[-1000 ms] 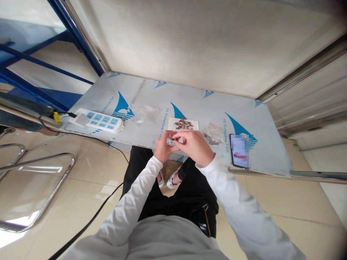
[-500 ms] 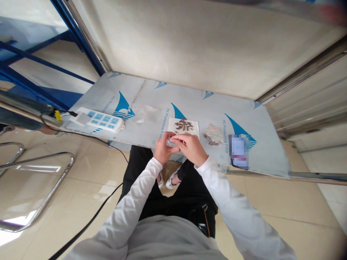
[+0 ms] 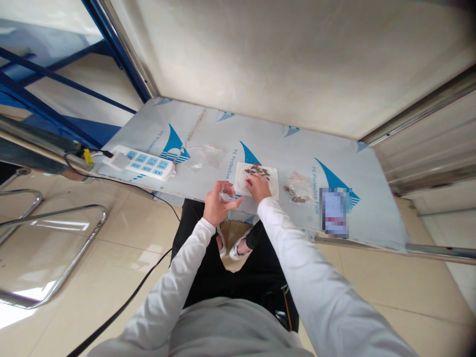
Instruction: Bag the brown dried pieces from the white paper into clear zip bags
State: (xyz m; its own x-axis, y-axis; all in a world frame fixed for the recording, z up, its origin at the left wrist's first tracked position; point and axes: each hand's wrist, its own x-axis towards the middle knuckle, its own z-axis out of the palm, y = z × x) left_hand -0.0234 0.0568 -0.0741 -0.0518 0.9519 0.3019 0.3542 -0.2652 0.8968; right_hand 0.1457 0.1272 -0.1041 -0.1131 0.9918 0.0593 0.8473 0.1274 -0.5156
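Observation:
My left hand [image 3: 215, 206] is closed around a small clear plastic cup [image 3: 227, 192] near the front edge of the bench. My right hand [image 3: 259, 188] reaches over a white paper sheet [image 3: 274, 182], fingertips pinched together at the near side of a pile of small brown pieces [image 3: 258, 171]. Whatever lies between those fingertips, if anything, is too small to make out. Just right of the sheet lies a clear bag [image 3: 299, 188] with more brown pieces inside.
The film-covered bench top [image 3: 256, 133] carries a white power strip [image 3: 143, 163] at left, clear plastic bags [image 3: 206, 157] beside it and a blurred phone [image 3: 334, 212] at right. A black cable [image 3: 148, 272] runs past my leg. A metal-framed chair [image 3: 92, 238] stands at left.
My right hand has left the clear cup and moved forward to the brown pieces on the paper. My left hand keeps the cup, whose round opening shows more now. The view has shifted slightly.

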